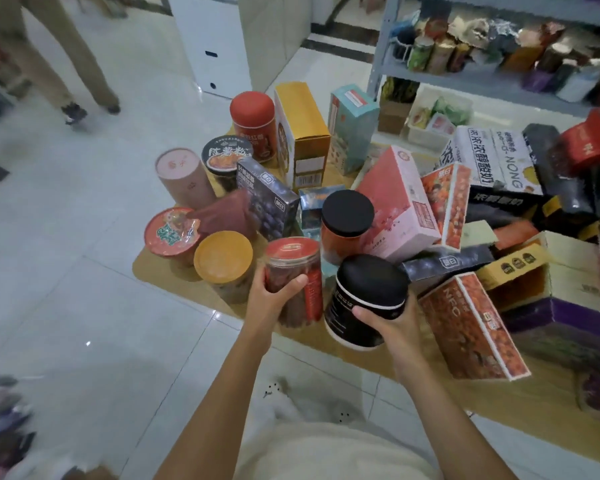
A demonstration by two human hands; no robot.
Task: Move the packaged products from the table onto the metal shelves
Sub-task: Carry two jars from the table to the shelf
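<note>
Item 1. Round pink cardboard tube [184,178], upright at the left end of the low wooden table [153,268]. In front of it are a red foil-lidded noodle bowl [172,232] and an orange-lidded round jar [223,257]. None of the three is being touched.

Item 2. Clear plastic jar with a red lid and dark red contents [293,271], at the table's near edge just beside the orange-lidded jar. The left hand [274,299] grips it, thumb across the front wall and fingers wrapped behind. Whether its base rests on the table cannot be told.

Item 3. Squat black tub with a domed black lid and white base band [368,299], tilted toward the camera. The right hand [395,323] holds it, fingers curled round the lower body. It touches or nearly touches the clear jar.

Item 4. Orange printed carton marked NFC [471,327], leaning just beside the tub, with other boxes piled behind it.

Item 5. Grey metal shelves [447,76], upper right, already partly stocked and well apart from both hands.

Handling note (judgement): both containers look ready to be carried to the shelves.
- Lift each one straight up so it clears its neighbours, above all the leaning carton.
- Bring the tub back upright before travel.
- Keep the grip on the bodies, not the lids.
- Choose a free gap on a shelf and set each down flat on its base.
</note>
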